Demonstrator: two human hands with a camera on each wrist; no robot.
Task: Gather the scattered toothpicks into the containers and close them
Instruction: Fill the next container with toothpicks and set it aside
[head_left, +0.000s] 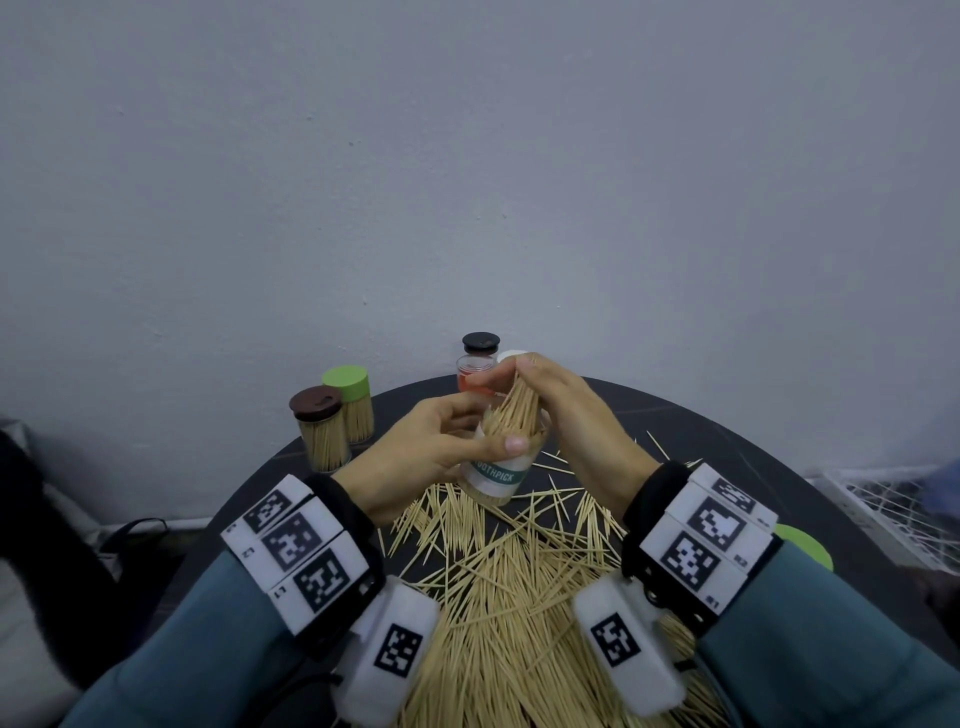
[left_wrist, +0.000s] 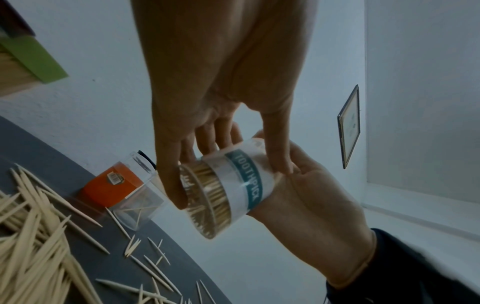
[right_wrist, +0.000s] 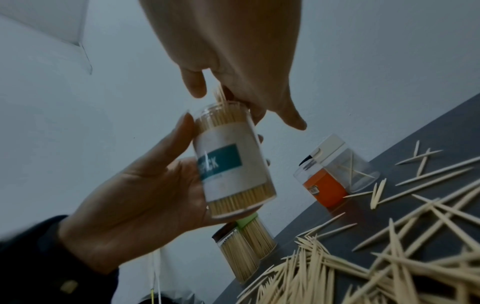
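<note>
My left hand (head_left: 441, 447) grips a clear jar (head_left: 497, 474) with a white and teal "TOOTHPICK" label, lifted above the dark round table (head_left: 727, 447). The jar (left_wrist: 233, 185) (right_wrist: 231, 162) is nearly full of toothpicks. My right hand (head_left: 550, 400) pinches a bundle of toothpicks (head_left: 519, 405) whose lower ends stand in the jar's open mouth. A big pile of loose toothpicks (head_left: 509, 571) covers the table in front of me. An open jar with an orange label (right_wrist: 324, 185) holds only a few toothpicks.
Two filled, capped jars stand at the back left, one with a brown lid (head_left: 317, 404), one with a green lid (head_left: 345, 382). A black lid (head_left: 480, 343) sits behind the orange jar. A loose green lid (head_left: 802, 545) lies at the right edge.
</note>
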